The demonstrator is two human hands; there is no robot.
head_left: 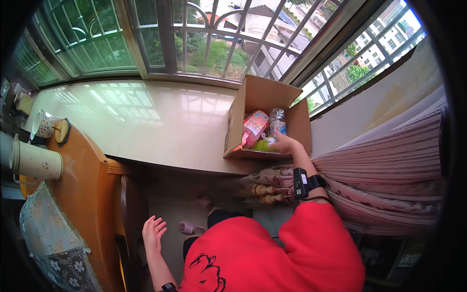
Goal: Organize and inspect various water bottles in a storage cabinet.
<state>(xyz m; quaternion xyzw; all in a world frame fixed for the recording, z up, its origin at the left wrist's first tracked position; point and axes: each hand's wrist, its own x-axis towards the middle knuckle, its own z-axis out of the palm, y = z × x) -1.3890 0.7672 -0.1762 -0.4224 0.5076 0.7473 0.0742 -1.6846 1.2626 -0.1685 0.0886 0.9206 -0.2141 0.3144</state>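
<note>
My right hand [284, 144] grips the yellow bottle [263, 145] in the box [236, 124]; left hand [153, 232] open. I'd lift straight, clearing neighbours.

Cardboard box [265, 117] is standing open-topped on the pale surface [160, 121]; bottles inside are crowding its interior, w/ the right hand [284, 144] occupying the front gap. Box walls are blocking side entry. Surface left of box is lying open. Window bars are closing off the rear; curtain [389, 170] is crowding the right.
</note>
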